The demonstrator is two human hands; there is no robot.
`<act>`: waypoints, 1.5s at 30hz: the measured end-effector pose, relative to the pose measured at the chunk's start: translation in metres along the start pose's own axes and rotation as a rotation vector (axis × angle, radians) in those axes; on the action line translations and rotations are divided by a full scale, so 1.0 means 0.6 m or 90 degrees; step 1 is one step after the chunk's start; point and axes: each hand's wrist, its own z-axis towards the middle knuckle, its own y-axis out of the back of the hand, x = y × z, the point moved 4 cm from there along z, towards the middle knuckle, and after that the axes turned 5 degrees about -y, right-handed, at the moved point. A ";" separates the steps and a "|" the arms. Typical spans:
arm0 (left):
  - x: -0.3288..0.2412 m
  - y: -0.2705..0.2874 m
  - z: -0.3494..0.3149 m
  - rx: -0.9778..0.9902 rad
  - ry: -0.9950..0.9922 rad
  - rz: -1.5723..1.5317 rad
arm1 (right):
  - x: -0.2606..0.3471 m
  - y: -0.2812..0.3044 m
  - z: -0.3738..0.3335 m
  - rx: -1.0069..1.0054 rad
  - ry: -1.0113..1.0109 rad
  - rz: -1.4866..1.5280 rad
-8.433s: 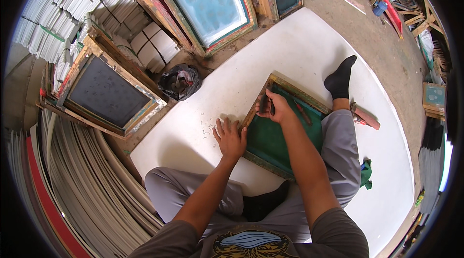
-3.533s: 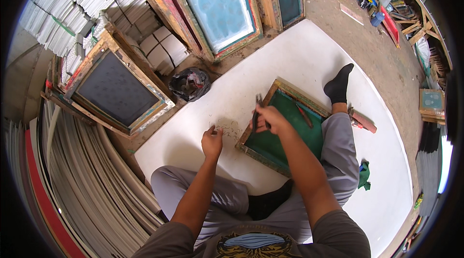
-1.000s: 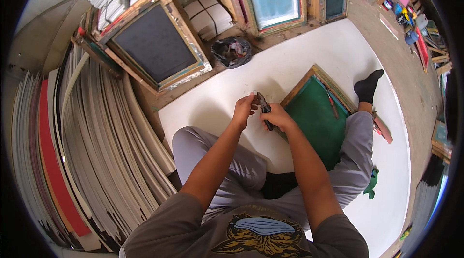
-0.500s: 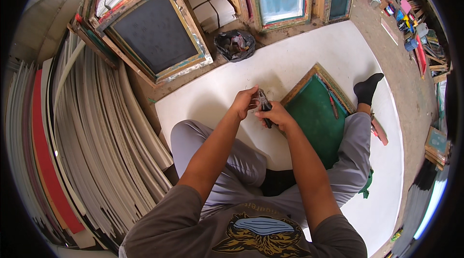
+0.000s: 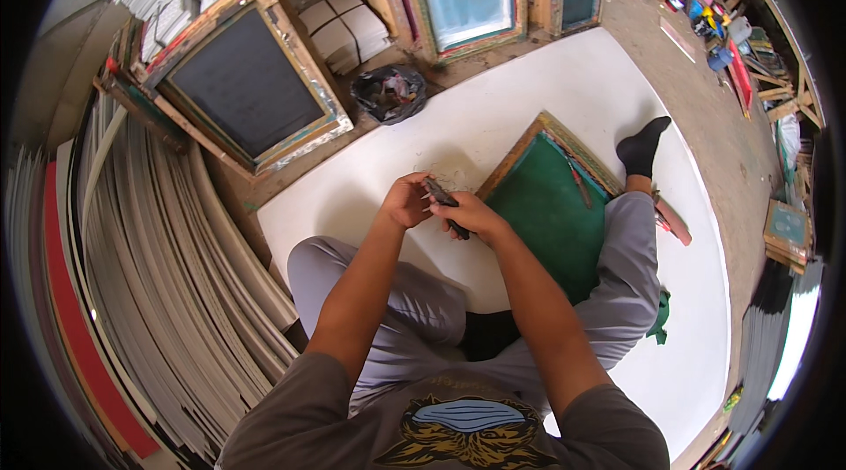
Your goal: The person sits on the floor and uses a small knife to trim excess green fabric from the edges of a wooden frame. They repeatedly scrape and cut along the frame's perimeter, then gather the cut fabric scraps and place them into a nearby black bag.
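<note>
My right hand (image 5: pixel 477 216) is wrapped round a pair of dark-handled pliers (image 5: pixel 441 194), whose head points up and left toward my left hand (image 5: pixel 406 200). The fingers of my left hand are pinched together at the pliers' jaws; anything between them is too small to make out. Both hands are above the white board (image 5: pixel 352 210) I sit on. Right of them, a wood-framed green screen (image 5: pixel 548 228) lies tilted against my bent leg. A slim reddish tool (image 5: pixel 578 182), perhaps a screwdriver, rests along its inner right edge.
Thin bits of debris lie on the board just beyond my hands. A black bag of scraps (image 5: pixel 389 93) stands past the board's far edge, near a leaning dark screen (image 5: pixel 247 82). Stacked sheets (image 5: pixel 167 241) fill the left side. A red-handled tool (image 5: pixel 673 222) lies by my foot.
The whole view has shifted, so the scene sits further left. The pliers have turned, their head now leaning more to the left, and my left fingers have closed in around the jaws.
</note>
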 end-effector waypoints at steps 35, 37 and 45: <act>0.119 -0.311 0.128 -0.085 -0.720 1.306 | -0.157 0.215 -0.145 -0.650 -0.075 -0.430; 0.118 -0.319 0.141 -0.094 -0.729 1.319 | -0.152 0.209 -0.147 -0.648 -0.083 -0.460; 0.115 -0.331 0.164 -0.098 -0.704 1.360 | -0.158 0.191 -0.142 -0.666 -0.069 -0.538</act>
